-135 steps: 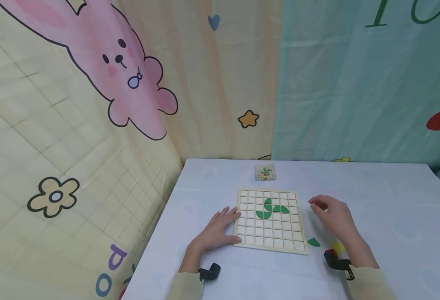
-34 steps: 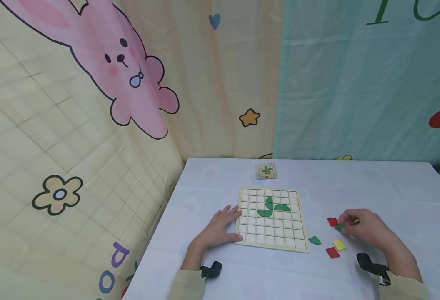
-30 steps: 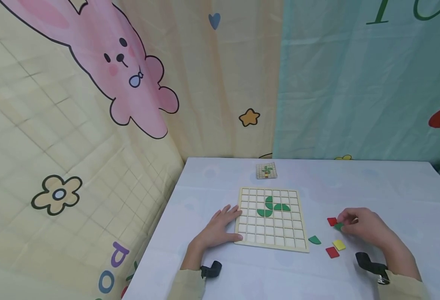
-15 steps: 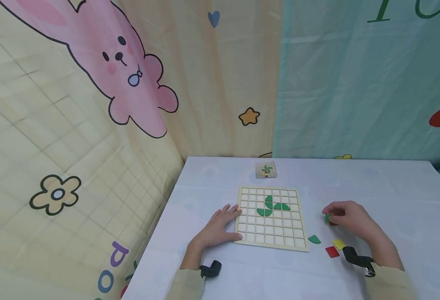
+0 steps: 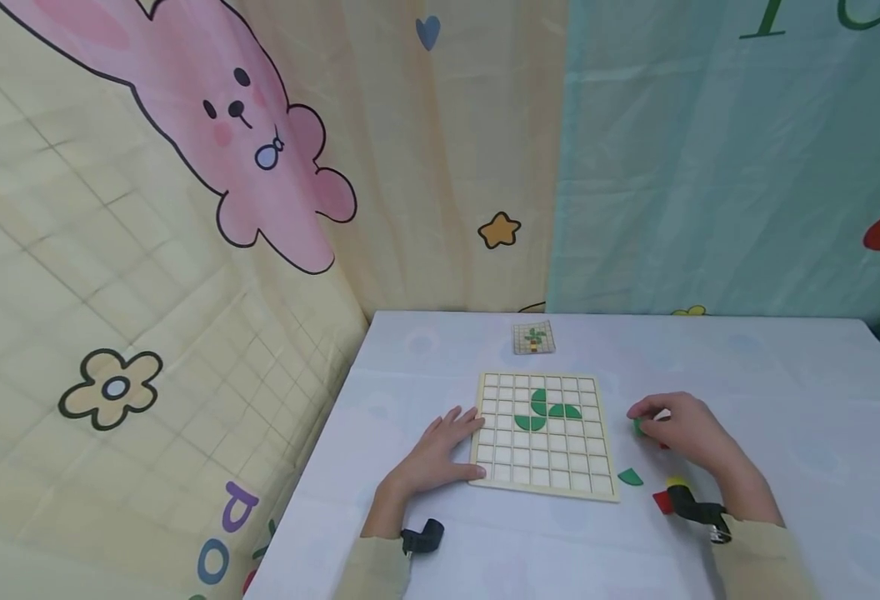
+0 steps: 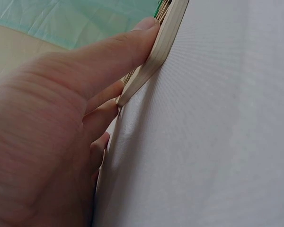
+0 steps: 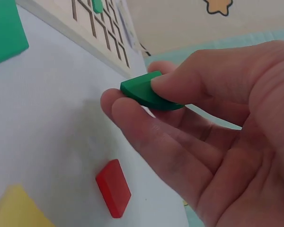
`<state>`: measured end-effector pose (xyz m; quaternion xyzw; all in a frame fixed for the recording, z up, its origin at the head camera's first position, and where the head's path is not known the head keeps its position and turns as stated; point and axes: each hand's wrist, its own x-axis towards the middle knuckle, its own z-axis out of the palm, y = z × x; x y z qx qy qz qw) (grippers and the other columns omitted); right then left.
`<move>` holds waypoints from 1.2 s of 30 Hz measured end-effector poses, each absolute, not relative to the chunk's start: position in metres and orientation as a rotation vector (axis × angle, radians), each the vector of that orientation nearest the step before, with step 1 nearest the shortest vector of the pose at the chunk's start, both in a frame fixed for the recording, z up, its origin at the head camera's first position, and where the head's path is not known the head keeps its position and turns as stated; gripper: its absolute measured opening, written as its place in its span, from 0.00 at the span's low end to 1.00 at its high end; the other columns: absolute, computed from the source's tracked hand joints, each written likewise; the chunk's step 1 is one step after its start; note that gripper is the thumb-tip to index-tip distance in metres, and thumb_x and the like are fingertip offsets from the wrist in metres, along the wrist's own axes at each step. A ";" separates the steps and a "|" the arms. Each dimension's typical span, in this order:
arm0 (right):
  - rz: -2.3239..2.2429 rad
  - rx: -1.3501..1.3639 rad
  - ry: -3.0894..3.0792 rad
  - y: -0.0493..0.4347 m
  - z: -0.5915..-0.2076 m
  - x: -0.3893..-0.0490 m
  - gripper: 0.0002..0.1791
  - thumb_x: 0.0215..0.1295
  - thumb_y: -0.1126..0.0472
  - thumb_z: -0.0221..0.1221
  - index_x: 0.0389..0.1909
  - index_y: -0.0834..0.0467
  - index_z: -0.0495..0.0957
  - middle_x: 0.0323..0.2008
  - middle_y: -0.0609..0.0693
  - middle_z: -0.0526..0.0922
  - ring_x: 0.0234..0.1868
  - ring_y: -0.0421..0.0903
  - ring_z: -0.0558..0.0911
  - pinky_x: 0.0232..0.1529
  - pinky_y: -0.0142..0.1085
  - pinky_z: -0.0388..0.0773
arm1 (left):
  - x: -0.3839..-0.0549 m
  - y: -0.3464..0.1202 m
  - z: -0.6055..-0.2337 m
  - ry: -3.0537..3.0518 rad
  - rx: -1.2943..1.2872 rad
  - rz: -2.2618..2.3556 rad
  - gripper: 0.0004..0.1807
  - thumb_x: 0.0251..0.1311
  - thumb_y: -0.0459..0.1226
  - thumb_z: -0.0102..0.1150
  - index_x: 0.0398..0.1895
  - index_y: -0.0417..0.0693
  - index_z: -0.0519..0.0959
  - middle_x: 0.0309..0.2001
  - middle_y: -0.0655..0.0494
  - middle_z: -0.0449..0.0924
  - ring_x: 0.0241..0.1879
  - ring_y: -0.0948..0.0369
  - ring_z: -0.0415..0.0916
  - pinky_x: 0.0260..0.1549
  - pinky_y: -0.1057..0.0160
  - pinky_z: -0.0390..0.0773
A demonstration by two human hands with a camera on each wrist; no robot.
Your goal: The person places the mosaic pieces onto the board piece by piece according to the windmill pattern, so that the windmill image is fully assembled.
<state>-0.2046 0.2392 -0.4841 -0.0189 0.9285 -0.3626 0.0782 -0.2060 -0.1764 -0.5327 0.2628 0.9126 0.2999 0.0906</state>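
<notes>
My left hand [image 5: 434, 458] lies with spread fingers along the left edge of a wooden grid board [image 5: 507, 477]. In the left wrist view its thumb [image 6: 128, 45] rests on the board's rim. Between thumb and fingers my right hand [image 5: 683, 429] pinches a green quarter-circle tile [image 7: 144, 90], held above the table to the right of the board. Several green quarter-circle tiles [image 5: 538, 408] sit in the grid's upper middle cells. Below the right hand, a loose green tile [image 5: 631, 477] lies near the board's right edge.
A red tile [image 5: 662, 502] and a yellow tile [image 5: 677, 482] lie near the right wrist, partly covered by its camera. Another red tile [image 7: 114, 189] is under the right hand. Behind the board lies a small patterned card [image 5: 533, 337]. Printed curtains stand behind the table.
My right hand was near the upper red tile a second ago, pinching the green tile. It has carried that tile leftward and away from me, closer to the board. My left hand stays put.
</notes>
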 end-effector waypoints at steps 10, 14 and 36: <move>-1.234 -0.093 2.763 0.222 -0.486 -0.210 0.09 0.65 0.65 0.62 0.44 0.60 0.86 0.46 0.57 0.83 0.35 0.48 0.81 0.32 0.38 0.83 | -0.208 -0.176 -0.534 2.722 0.767 0.873 0.48 0.57 0.62 0.65 0.78 0.60 0.61 0.79 0.66 0.50 0.79 0.57 0.37 0.76 0.49 0.39; -1.263 -0.120 2.768 0.211 -0.489 -0.213 0.08 0.64 0.67 0.62 0.43 0.59 0.86 0.45 0.55 0.83 0.38 0.50 0.80 0.35 0.37 0.84 | -0.206 -0.176 -0.534 2.722 0.757 0.879 0.47 0.57 0.61 0.66 0.78 0.60 0.61 0.79 0.65 0.51 0.79 0.57 0.37 0.76 0.49 0.39; -1.306 -0.195 2.795 0.183 -0.492 -0.222 0.13 0.60 0.69 0.63 0.47 0.58 0.82 0.36 0.51 0.81 0.36 0.49 0.82 0.36 0.38 0.82 | -0.207 -0.177 -0.535 2.719 0.777 0.896 0.47 0.57 0.61 0.66 0.78 0.60 0.61 0.79 0.65 0.50 0.79 0.56 0.37 0.76 0.48 0.39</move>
